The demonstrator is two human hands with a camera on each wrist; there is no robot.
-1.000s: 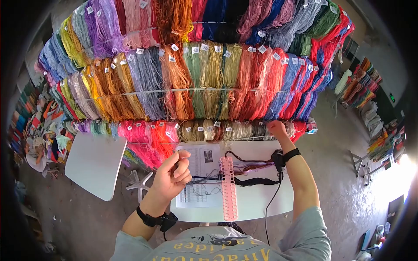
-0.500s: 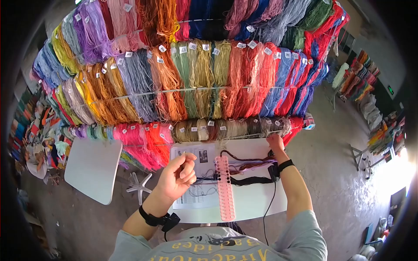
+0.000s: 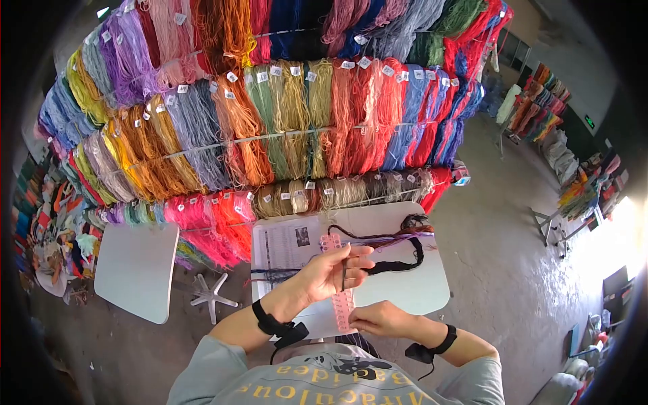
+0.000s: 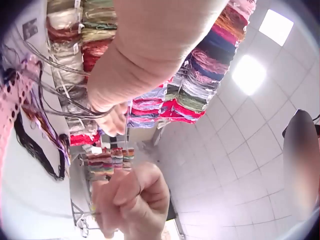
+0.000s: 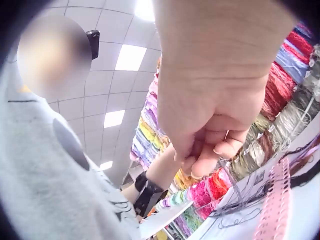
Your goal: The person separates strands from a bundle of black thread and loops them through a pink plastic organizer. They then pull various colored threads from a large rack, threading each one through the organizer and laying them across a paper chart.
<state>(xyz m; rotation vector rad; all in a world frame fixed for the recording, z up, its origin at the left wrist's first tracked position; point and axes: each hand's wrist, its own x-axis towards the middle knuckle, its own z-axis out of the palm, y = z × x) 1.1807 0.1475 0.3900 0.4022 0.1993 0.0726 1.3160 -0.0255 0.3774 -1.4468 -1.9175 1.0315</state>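
Over the pink perforated card [image 3: 343, 312], my left hand [image 3: 329, 275] grips several dark grey threads [image 4: 55, 66], which trail from its fingers to the card in the left wrist view. Nearer my body is my right hand [image 3: 383, 318], its thumb and fingers pinched together, overlapping the card's lower end in the head view. A thin strand [image 4: 126, 135] runs from the left hand towards the blurred right hand [image 4: 135, 200]. Black, brown and purple thread bundles [image 3: 412, 256] lie to the right of the card. A printed sheet [image 3: 280, 250] lies under the loose threads.
A tiered rack of coloured, tagged skeins [image 3: 290, 101] stands beyond the white table [image 3: 425, 287]. Left of it are another white tabletop [image 3: 135, 270] and a wheeled base [image 3: 214, 295]. More skeins hang on a rack [image 3: 540, 108] at the far right.
My right hand has swept from the skeins at the table's far right back towards my body. My left hand has moved right, over the pink card. The view has shifted slightly.
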